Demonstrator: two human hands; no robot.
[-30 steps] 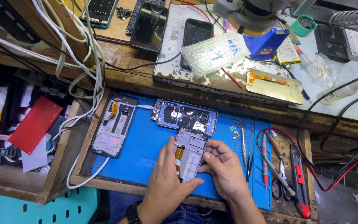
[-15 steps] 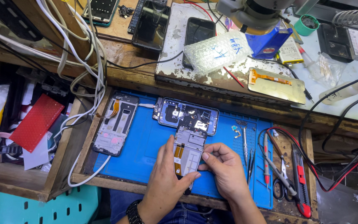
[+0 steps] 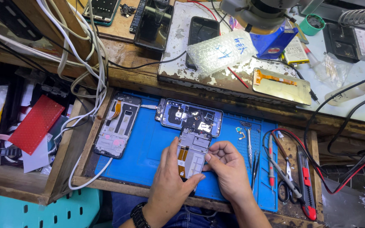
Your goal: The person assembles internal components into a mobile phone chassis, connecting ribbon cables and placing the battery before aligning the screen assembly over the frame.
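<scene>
My left hand and my right hand hold an opened grey phone frame between them on the blue work mat. An orange flex cable runs down the frame's left side. The left thumb lies along that side, and the right hand's fingers curl over the frame's right edge. Just beyond it lies an open phone body with its circuit board showing. Another bare phone frame rests at the mat's left end.
Tweezers and small metal parts lie right of my hands. Red-handled probes, scissors and a cutter sit at the far right. White cables hang at left. A screen panel, a bubble-wrapped item and a phone rest on the upper bench.
My hands shift slightly on the frame, and the view has tilted a little. The other parts on the mat have not moved.
</scene>
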